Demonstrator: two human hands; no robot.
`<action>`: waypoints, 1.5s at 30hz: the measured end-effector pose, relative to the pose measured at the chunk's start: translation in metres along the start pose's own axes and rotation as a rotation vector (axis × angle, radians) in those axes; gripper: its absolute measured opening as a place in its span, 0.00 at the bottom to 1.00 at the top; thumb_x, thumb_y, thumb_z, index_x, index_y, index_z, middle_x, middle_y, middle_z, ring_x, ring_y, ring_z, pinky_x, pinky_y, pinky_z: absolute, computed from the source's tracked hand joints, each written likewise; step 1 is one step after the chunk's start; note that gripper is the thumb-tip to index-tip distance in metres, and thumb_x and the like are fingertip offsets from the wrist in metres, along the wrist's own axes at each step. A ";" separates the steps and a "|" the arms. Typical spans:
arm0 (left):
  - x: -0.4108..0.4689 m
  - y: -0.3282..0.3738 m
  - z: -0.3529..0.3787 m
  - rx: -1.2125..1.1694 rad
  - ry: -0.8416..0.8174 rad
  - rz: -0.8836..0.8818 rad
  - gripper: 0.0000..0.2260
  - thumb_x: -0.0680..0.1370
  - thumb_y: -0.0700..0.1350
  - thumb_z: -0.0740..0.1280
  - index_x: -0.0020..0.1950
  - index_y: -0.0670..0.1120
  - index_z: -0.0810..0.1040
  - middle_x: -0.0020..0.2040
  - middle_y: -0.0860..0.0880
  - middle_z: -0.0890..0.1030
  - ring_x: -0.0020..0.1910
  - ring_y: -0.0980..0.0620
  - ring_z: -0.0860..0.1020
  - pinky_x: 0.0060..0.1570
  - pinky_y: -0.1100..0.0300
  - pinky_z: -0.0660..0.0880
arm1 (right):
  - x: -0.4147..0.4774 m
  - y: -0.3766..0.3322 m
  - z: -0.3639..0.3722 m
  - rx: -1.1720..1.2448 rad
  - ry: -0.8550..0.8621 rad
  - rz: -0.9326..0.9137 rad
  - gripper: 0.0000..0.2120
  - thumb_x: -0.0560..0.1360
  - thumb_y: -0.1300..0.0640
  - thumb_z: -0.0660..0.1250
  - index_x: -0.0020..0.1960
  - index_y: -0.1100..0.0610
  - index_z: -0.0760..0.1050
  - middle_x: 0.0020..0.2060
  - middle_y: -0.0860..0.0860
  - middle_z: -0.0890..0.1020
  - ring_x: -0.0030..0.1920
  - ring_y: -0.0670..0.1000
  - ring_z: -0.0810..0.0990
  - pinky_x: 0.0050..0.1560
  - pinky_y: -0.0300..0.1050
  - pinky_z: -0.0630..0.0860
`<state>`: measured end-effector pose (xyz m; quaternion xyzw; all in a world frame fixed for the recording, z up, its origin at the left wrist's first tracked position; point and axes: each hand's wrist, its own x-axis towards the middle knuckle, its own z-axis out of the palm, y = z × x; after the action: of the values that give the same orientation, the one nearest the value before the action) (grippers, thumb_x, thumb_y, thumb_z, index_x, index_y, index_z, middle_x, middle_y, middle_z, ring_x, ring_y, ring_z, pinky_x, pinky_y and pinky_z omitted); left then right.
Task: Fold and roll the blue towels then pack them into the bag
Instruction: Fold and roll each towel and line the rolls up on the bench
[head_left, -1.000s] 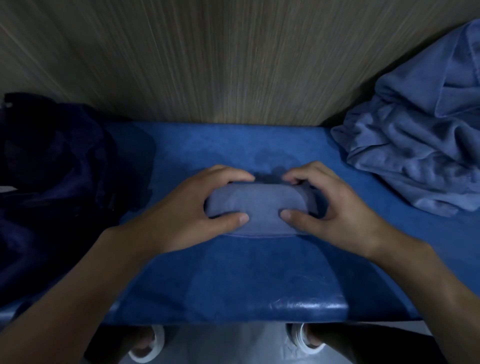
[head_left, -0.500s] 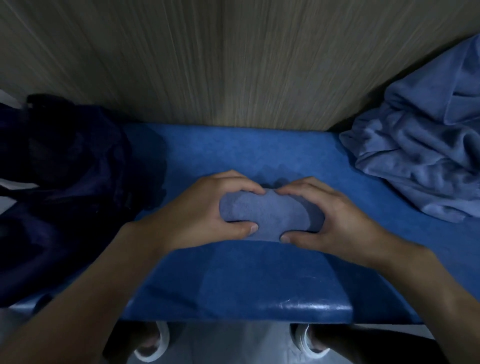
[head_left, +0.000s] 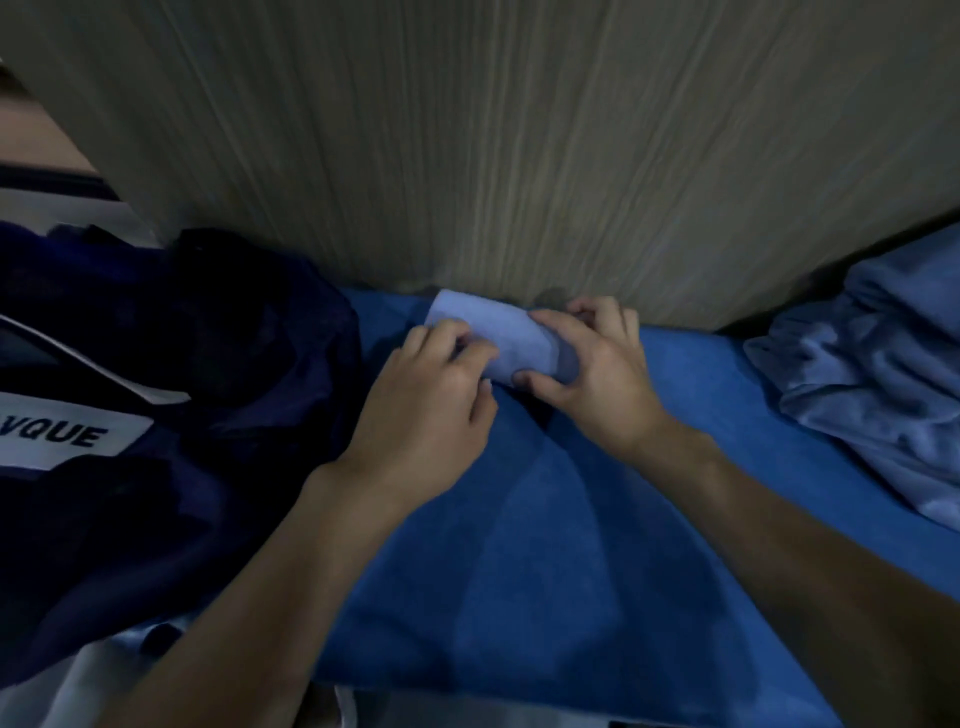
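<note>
- Holding the rolled towel between both hands, the person has it near the far edge of the desk, close to the wall and just right of the bag. I cannot tell whether it rests on the desk or is lifted clear.
- The roll lies slanted, with its left end farther away and turned towards the bag. This probably lines it up to go in end first.
- The left hand curls its fingers over the near left part of the roll, so its grip is closed on the towel. It seems to be pinning the loose outer edge so the roll cannot unwind.
- The right hand has its thumb on the near side and its fingers over the far side. Its grip is closed round the right end, which keeps the roll tight.
- The bag is dark navy and slumps on the left of the desk, with a white label on it. Its mouth is too dark to make out.
- A pile of loose towels lies on the right, well apart from the hands, so more folding seems to remain.
- Soft cloth like this would likely spring open if either grip eased before the roll is inside the bag.
</note>
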<state>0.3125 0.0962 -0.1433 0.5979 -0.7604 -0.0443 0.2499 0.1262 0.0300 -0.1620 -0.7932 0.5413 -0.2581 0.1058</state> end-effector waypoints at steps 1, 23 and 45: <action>0.001 -0.002 0.001 0.020 -0.038 -0.025 0.17 0.78 0.47 0.60 0.65 0.45 0.76 0.64 0.46 0.73 0.60 0.46 0.71 0.58 0.47 0.73 | 0.006 -0.004 0.005 0.003 0.014 0.013 0.30 0.67 0.40 0.74 0.67 0.47 0.74 0.58 0.52 0.68 0.59 0.55 0.66 0.62 0.54 0.70; 0.021 0.004 -0.001 0.018 -0.088 -0.229 0.21 0.79 0.47 0.62 0.72 0.46 0.69 0.74 0.43 0.63 0.74 0.43 0.59 0.68 0.47 0.62 | 0.022 -0.024 -0.012 -0.075 0.104 0.052 0.21 0.73 0.44 0.71 0.61 0.55 0.76 0.58 0.53 0.72 0.58 0.55 0.70 0.60 0.53 0.71; 0.179 0.276 0.059 -0.396 -0.123 -0.117 0.20 0.72 0.59 0.72 0.32 0.47 0.71 0.28 0.52 0.73 0.35 0.43 0.78 0.31 0.58 0.67 | -0.088 0.138 -0.271 -0.465 0.076 0.317 0.21 0.75 0.50 0.64 0.68 0.47 0.71 0.64 0.47 0.72 0.67 0.53 0.66 0.62 0.53 0.61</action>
<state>0.0129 -0.0066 -0.0352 0.5765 -0.7145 -0.2438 0.3125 -0.1513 0.0863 -0.0208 -0.6913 0.7069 -0.1369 -0.0604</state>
